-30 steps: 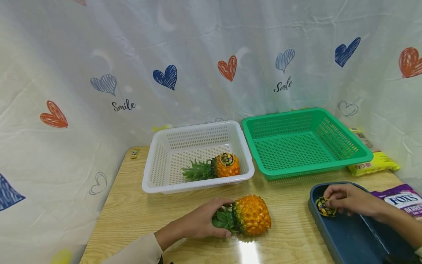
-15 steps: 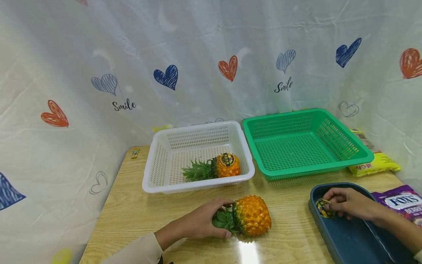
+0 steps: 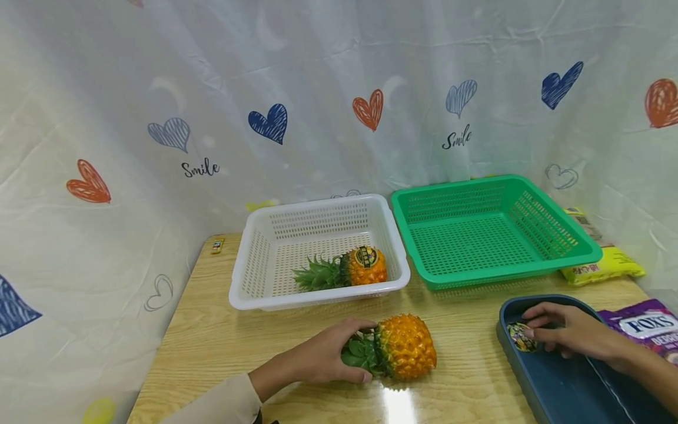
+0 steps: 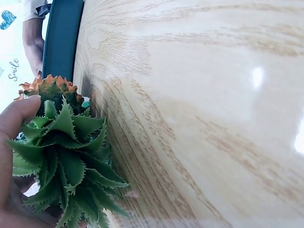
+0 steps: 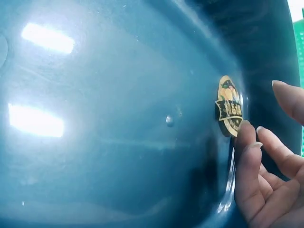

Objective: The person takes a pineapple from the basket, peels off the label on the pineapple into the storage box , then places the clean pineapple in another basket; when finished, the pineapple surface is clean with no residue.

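On the table, my left hand (image 3: 331,351) holds a small pineapple (image 3: 408,346) lying on its side, thumb and fingers around its green crown. The left wrist view shows the spiky leaves (image 4: 66,161) up close against the palm. Over the far left corner of a dark blue tray (image 3: 521,377), my right hand (image 3: 574,331) has its fingers parted. A black and gold fruit label (image 3: 522,337) sits in that corner. One fingertip is right at the label's lower edge (image 5: 229,109) in the right wrist view, while another finger stands well apart from it.
Behind the loose pineapple stands a white basket (image 3: 243,282) holding another pineapple (image 3: 365,268) that bears a similar label. A green basket (image 3: 477,274) is to its right. Yellow (image 3: 604,265) and purple (image 3: 643,327) packets lie at the right; a small yellow packet (image 3: 217,246) lies far left.
My right hand's fingers have spread away from the label they were pinching, and the label now rests in the tray's corner. The left hand and its pineapple stay in place.
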`<state>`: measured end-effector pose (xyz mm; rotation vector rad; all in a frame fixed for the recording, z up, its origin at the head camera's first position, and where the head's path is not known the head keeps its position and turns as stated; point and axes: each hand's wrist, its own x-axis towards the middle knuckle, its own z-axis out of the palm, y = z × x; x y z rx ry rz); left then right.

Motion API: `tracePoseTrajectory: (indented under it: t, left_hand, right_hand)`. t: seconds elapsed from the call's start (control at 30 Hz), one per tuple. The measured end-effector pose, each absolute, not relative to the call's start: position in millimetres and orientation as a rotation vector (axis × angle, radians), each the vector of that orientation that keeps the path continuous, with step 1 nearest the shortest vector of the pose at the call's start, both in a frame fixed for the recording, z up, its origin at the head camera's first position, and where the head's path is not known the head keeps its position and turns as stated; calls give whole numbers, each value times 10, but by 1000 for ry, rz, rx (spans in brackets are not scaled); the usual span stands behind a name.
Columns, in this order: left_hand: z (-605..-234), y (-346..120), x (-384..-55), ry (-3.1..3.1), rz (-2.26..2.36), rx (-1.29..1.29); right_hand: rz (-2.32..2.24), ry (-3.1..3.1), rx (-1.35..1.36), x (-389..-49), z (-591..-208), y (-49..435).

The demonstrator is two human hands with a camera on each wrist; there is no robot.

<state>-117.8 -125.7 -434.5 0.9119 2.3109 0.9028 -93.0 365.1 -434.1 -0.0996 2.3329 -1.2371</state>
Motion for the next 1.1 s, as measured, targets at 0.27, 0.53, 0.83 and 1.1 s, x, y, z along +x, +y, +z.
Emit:
tracePoseTrajectory:
  t: [0.27, 0.53, 0.83, 1.1]
  left_hand:
    - [-4354, -1263, -1186, 2309, 897, 918]
    - [-4346, -1256, -1188, 2301, 907, 909]
    - [-4352, -1256, -1200, 2295, 906, 908]
    - [-4343, -1247, -1191, 2304, 909, 902]
  right_hand:
    - [-1234, 2315, -88, -921, -4323, 3707]
    - [-1221, 2279, -112, -897, -4182, 3727]
    - [-1307, 2229, -284, -879, -4011, 3512]
    - [-1443, 2173, -600, -910, -3876, 3023]
